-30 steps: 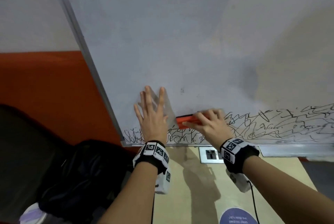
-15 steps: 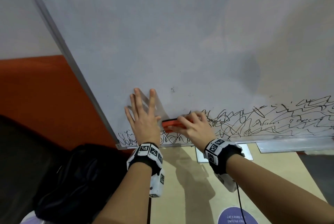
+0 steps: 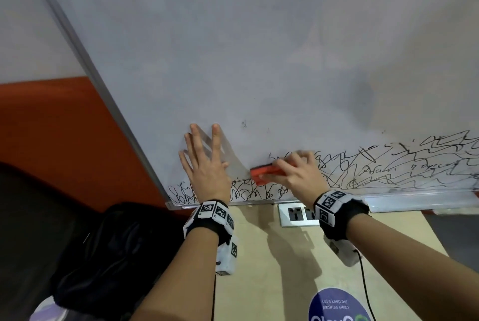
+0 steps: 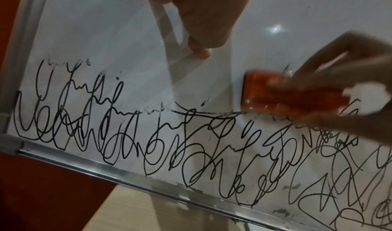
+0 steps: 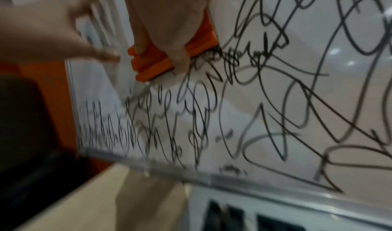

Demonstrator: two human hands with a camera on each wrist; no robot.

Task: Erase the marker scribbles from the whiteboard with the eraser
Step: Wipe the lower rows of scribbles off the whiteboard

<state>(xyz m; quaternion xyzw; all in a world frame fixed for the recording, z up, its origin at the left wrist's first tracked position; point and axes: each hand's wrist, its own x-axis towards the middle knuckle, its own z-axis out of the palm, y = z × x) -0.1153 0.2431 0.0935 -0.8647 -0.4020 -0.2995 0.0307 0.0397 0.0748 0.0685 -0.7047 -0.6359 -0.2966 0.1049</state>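
Note:
A large whiteboard (image 3: 233, 48) fills the wall; black marker scribbles (image 3: 388, 165) run in a band along its bottom edge, from the left corner to the right. My right hand (image 3: 295, 173) grips an orange eraser (image 3: 264, 172) and presses it flat on the board at the top of the scribble band. The eraser (image 4: 275, 97) and the scribbles (image 4: 148, 134) show in the left wrist view, and the eraser (image 5: 169, 58) again in the right wrist view. My left hand (image 3: 204, 162) lies flat on the board with fingers spread, just left of the eraser.
The board's metal frame (image 3: 285, 201) runs along the bottom, its marker tray (image 3: 420, 201) at right. Below it is a wall socket plate (image 3: 298, 214) on a beige panel. An orange wall (image 3: 64, 126) and a black bag (image 3: 108, 256) lie at left.
My right hand has slid the eraser to the right along the top of the scribble band, wiping the marks it passed. The left hand stays flat on the board.

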